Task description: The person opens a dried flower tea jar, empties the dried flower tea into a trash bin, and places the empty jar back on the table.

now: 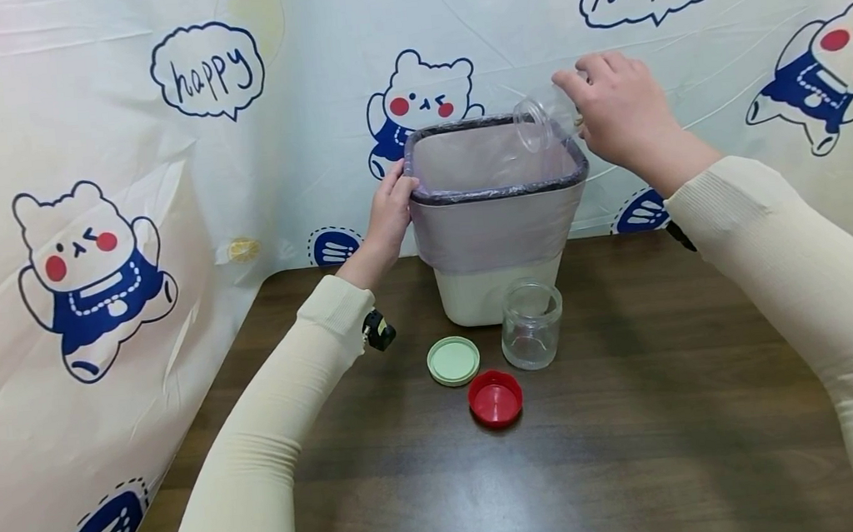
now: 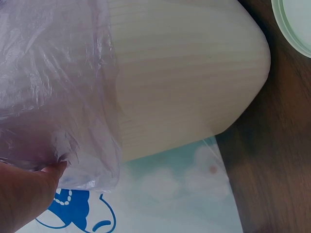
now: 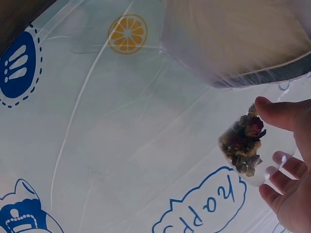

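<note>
My right hand [image 1: 620, 105] holds a clear glass jar [image 1: 534, 124] on its side, with the mouth over the right part of a trash can [image 1: 500, 298]. In the right wrist view, dried flowers [image 3: 245, 143] lie toward the base of this jar, and the thumb and fingers grip its sides. My left hand [image 1: 389, 206] grips the can's left rim, where the thumb presses the translucent liner bag [image 2: 58, 97]. Close in front of the can stands a second glass jar [image 1: 533, 333], upright and without a lid.
A pale green lid [image 1: 453, 361] and a red lid [image 1: 495, 399] lie on the dark wooden table [image 1: 622, 451] in front of the can. Behind the table hangs a printed cloth [image 1: 323, 99], which also covers the left side.
</note>
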`<action>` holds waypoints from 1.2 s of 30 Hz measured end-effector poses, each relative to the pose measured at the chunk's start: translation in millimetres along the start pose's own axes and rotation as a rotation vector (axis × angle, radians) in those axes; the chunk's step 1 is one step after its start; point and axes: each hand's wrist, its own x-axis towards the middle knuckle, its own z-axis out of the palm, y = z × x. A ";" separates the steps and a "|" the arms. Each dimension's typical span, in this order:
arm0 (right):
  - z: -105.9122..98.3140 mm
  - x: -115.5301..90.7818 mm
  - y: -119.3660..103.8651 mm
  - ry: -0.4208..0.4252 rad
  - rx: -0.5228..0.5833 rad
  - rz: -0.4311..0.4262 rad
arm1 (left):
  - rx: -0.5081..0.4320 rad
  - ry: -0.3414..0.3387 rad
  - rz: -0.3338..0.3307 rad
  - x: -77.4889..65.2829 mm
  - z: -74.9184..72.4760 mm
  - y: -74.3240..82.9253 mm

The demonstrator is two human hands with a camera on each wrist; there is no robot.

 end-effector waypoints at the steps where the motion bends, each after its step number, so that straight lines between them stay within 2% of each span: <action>1: 0.2 0.2 0.1 0.005 0.000 -0.003 | 0.002 -0.001 0.001 -0.2 -0.3 -0.1; 17: 5.4 0.2 -0.7 0.089 -0.035 -0.060 | 0.013 0.002 -0.006 -1.9 0.8 1.7; 29: 5.7 -0.5 -3.1 0.049 -0.021 -0.035 | 0.004 0.005 -0.008 -1.3 0.7 0.8; 36: 7.3 -0.7 -3.3 0.067 -0.020 -0.041 | 0.000 0.003 -0.003 -0.1 0.6 -0.3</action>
